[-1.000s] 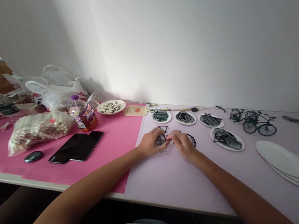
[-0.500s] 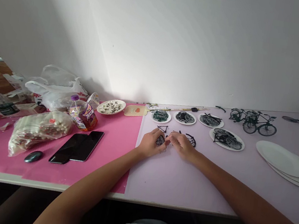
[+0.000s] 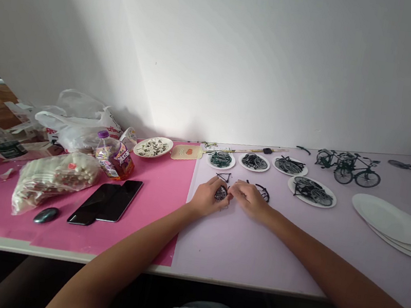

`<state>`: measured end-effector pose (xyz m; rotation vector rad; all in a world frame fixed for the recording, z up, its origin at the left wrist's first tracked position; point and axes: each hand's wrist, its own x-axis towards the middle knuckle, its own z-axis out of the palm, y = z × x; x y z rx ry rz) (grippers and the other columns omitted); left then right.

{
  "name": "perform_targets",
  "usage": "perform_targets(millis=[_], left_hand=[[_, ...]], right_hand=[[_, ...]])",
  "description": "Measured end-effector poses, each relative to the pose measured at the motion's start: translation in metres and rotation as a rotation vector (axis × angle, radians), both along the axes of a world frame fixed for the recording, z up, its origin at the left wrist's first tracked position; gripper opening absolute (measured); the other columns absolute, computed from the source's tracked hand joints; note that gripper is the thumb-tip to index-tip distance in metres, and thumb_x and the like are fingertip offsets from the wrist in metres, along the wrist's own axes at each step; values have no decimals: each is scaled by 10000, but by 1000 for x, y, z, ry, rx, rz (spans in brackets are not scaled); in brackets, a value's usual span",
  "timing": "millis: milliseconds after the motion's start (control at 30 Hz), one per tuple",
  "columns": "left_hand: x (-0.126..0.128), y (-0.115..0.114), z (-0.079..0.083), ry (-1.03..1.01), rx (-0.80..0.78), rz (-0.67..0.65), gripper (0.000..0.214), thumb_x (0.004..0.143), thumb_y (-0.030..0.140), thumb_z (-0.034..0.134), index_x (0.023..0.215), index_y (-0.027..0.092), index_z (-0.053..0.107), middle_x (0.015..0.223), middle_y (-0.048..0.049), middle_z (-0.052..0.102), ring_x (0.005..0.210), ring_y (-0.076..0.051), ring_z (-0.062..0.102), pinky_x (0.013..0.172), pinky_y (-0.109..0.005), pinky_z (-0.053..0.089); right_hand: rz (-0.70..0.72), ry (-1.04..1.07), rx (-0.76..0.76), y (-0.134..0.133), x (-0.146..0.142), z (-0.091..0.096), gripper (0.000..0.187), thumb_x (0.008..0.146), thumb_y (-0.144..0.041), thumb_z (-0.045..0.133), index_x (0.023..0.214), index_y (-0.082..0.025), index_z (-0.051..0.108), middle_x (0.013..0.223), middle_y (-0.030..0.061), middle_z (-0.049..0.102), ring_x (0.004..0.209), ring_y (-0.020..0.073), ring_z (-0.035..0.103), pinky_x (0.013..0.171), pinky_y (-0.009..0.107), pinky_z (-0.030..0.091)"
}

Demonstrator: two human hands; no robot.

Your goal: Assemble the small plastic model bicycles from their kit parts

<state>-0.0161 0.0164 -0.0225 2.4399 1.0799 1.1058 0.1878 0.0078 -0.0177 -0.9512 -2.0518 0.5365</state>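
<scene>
Both my hands meet on the pale lilac table top (image 3: 253, 245), just right of the pink mat. My left hand (image 3: 206, 199) is closed around a small spoked model bicycle wheel (image 3: 220, 193). My right hand (image 3: 248, 198) pinches at the same wheel from the right, its fingers pressed together. A black fender-like part (image 3: 263, 190) lies just behind my right hand, and a small black frame piece (image 3: 223, 176) lies behind the left. What my right fingertips hold is too small to make out.
Small white plates of bicycle parts (image 3: 254, 161) line the back, with a bigger one (image 3: 312, 190) to the right, finished model bicycles (image 3: 351, 169) and stacked white plates (image 3: 393, 225). On the pink mat (image 3: 160, 193) lie two phones (image 3: 106, 202), a drink bottle (image 3: 113, 156), bags and a bowl (image 3: 152, 146).
My right hand has slid slightly left, closer onto the wheel held in my left hand. Nothing else has moved.
</scene>
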Motion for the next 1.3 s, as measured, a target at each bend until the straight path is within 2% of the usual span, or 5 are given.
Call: perform_targets(millis=[167, 467, 700, 967, 1300], left_hand=[[0, -1, 1, -10, -5, -9, 204, 830, 276, 673, 1013, 235, 592, 991, -35, 670, 869, -191, 666, 753, -305, 512], [1, -1, 0, -28, -6, -21, 317, 817, 287, 693, 1103, 240, 565, 1081, -46, 679, 895, -193, 673, 776, -315, 532], [2, -1, 1, -15, -19, -30, 476, 804, 338, 745, 1223, 253, 534, 1190, -67, 649, 974, -213, 674, 795, -326, 554], [1, 1, -1, 4, -49, -10, 452, 847, 338, 706, 1254, 251, 532, 1159, -66, 649, 957, -206, 667, 780, -317, 537], [1, 5, -5, 2, -56, -5, 434, 854, 357, 709, 1243, 252, 546, 1156, -62, 654, 947, -200, 667, 772, -311, 535]], right_hand=[[-33, -67, 48, 3, -1, -3, 388, 1010, -467, 567, 736, -219, 686, 772, 47, 681, 722, 194, 608, 678, 324, 489], [-66, -41, 50, 4, -3, -5, 223, 972, -352, 605, 809, -222, 686, 841, 46, 713, 727, 184, 616, 666, 310, 490], [-111, 14, 69, 4, -1, -3, 210, 977, -361, 579, 821, -225, 620, 842, 31, 692, 748, 182, 599, 679, 307, 466], [-125, 0, 58, 8, 1, -7, 233, 1001, -403, 544, 884, -229, 647, 833, 31, 676, 760, 189, 604, 651, 297, 448], [-92, -38, 66, 10, 3, -6, 306, 1026, -422, 510, 820, -227, 624, 815, 37, 663, 770, 195, 599, 687, 311, 454]])
